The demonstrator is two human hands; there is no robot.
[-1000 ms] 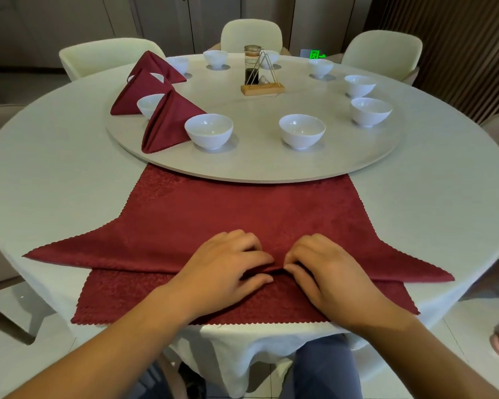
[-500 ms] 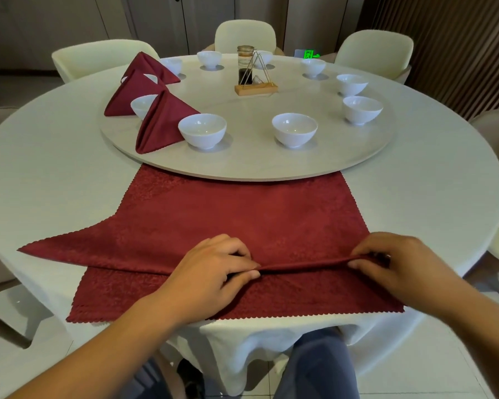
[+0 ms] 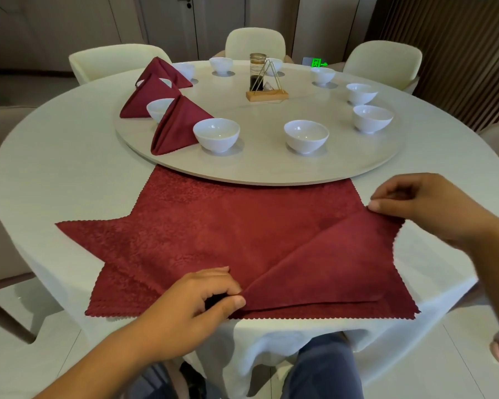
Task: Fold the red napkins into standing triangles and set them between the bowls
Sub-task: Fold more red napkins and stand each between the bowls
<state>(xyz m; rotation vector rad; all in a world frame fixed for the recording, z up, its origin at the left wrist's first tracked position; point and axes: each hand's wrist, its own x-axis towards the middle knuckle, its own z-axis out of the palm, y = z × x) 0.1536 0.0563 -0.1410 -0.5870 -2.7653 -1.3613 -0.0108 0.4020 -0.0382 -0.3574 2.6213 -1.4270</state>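
A red napkin (image 3: 228, 228) lies spread on the near table edge, on top of more flat red napkins (image 3: 118, 295). My left hand (image 3: 196, 300) pinches its fold at the near middle. My right hand (image 3: 421, 205) pinches the napkin's right corner, lifted and turned over into a smooth flap (image 3: 337, 266). Three folded red triangles stand on the turntable at the left: one (image 3: 176, 128) beside the nearest left bowl (image 3: 216, 133), two more (image 3: 144, 96) (image 3: 162, 70) behind it. White bowls ring the turntable, including one (image 3: 306, 136) at near right.
The round turntable (image 3: 271, 168) carries a wooden condiment stand with a bottle (image 3: 264, 82) at its centre. Cream chairs (image 3: 255, 43) surround the white-clothed table (image 3: 55, 174). My knees show below the table edge.
My right hand has slid right along the fold, taken the napkin's right corner and swung it up and back, turning a triangular flap over. My left hand stays pinching the middle.
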